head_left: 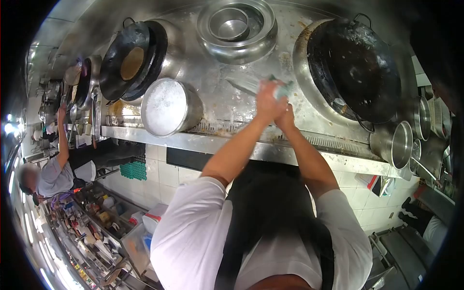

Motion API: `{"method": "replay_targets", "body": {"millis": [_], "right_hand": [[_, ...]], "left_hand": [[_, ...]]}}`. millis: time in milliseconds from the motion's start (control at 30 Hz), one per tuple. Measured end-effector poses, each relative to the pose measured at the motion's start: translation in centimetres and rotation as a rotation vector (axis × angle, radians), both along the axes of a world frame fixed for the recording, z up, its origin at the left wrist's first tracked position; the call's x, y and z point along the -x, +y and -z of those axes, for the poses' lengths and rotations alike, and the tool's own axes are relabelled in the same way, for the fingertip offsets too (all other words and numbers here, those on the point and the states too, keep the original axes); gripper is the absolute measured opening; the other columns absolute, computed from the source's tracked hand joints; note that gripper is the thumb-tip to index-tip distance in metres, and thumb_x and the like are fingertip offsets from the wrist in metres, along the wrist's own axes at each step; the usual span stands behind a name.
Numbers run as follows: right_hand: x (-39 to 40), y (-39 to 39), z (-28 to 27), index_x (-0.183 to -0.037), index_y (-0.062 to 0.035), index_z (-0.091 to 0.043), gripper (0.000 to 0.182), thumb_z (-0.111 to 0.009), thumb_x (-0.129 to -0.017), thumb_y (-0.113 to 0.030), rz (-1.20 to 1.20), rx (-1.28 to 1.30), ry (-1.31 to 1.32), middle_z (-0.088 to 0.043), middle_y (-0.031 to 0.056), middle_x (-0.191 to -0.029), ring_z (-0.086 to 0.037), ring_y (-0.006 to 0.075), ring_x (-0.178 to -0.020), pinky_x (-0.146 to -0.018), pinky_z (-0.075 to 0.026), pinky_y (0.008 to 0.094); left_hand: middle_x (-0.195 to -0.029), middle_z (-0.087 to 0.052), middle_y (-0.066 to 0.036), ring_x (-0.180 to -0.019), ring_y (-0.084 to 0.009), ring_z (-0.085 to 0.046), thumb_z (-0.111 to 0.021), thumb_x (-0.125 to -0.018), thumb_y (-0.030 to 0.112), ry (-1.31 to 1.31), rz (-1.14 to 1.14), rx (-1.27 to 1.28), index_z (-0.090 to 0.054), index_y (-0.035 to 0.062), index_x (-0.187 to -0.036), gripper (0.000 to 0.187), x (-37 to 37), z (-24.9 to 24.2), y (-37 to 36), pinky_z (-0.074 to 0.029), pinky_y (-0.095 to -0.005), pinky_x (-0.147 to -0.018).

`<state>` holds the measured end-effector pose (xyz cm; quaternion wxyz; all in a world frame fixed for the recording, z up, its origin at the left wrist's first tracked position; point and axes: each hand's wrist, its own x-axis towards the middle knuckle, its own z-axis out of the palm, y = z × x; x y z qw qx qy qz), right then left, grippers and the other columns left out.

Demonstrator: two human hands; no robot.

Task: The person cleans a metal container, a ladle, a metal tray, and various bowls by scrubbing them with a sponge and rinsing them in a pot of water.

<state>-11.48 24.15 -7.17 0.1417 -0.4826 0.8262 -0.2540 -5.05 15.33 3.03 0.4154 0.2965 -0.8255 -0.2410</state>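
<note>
Pale green cloth [282, 88], crumpled, on wet steel counter.

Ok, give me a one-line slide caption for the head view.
Both hands press a cloth onto the steel cooktop between two dark woks, a lidded pot alongside.

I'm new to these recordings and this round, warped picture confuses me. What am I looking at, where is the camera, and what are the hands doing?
The single camera sits on a person's head, looking down through a very wide lens, so the picture appears upside down and curved. The white sleeves and dark apron at the bottom belong to the wearer. Both arms reach to a steel cooking range. The left hand and right hand are pressed together around a pale green cloth. Nearby are a large black wok, a second tilted dark wok, a lidded steel pot and a round steel basin. Another person works at the left.
</note>
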Motion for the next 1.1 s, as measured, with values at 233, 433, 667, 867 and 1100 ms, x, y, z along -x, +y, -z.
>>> {"method": "replay_targets", "body": {"millis": [233, 433, 667, 867, 1100], "right_hand": [[1.7, 2.1, -0.4, -0.104, 0.0046, -0.058, 0.037, -0.061, -0.082, -0.024, -0.081, -0.098, 0.053, -0.063, 0.0248, -0.093, -0.058, 0.0410, -0.094, -0.081, -0.048, 0.0451], [1.7, 1.5, -1.4, -0.100, 0.0011, -0.064, 0.026, -0.056, -0.078, -0.010, 0.034, 0.034, -0.041, -0.063, 0.0257, -0.091, -0.057, 0.0419, -0.087, -0.081, -0.047, 0.0479], [4.4, 0.9, -6.8, -0.113, 0.0021, -0.061, 0.030, -0.056, -0.087, -0.013, 0.006, -0.204, -0.144, -0.063, 0.0253, -0.096, -0.059, 0.0395, -0.089, -0.082, -0.047, 0.0452], [3.4, -0.5, -1.8, -0.121, 0.0035, -0.054, 0.038, -0.053, -0.096, -0.025, 0.560, 0.325, -1.369, -0.062, 0.0183, -0.110, -0.061, 0.0259, -0.094, -0.086, -0.047, 0.0347], [5.1, 0.5, 7.7, -0.125, -0.0025, -0.051, 0.031, -0.046, -0.095, -0.009, 0.447, 0.292, -2.059, -0.059, 0.0139, -0.120, -0.060, 0.0282, -0.108, -0.098, -0.047, 0.0363]], "left_hand": [[-0.106, -0.063, -0.022, -0.099, -0.0411, -0.059, -0.066, -0.076, 0.023, -0.102, -0.333, -0.559, -0.060, 0.0077, -0.112, 0.040, -5.0, 7.1, -9.8, -0.046, -0.0482, -0.089], [-0.110, -0.062, -0.018, -0.108, -0.0391, -0.057, -0.063, -0.076, 0.021, 0.028, 0.035, -0.137, -0.063, 0.0097, -0.109, 0.036, -1.0, 2.4, -1.9, -0.047, -0.0436, -0.092], [-0.091, -0.068, -0.023, -0.088, -0.0371, -0.066, -0.061, -0.081, 0.032, -0.152, -0.569, -0.556, -0.067, -0.0021, -0.094, 0.036, -10.1, 11.1, -14.6, -0.049, -0.0444, -0.084], [-0.119, -0.059, -0.024, -0.108, -0.0371, -0.058, -0.070, -0.076, 0.026, 0.174, -0.172, -0.360, -0.060, 0.0043, -0.116, 0.047, -9.6, 6.8, -10.5, -0.045, -0.0438, -0.094], [-0.140, -0.045, -0.014, -0.138, -0.0395, -0.029, -0.072, -0.072, 0.025, -0.402, 0.207, -0.197, -0.050, 0.0110, -0.129, 0.063, -2.8, 2.5, 3.3, -0.024, -0.0501, -0.114]]}}
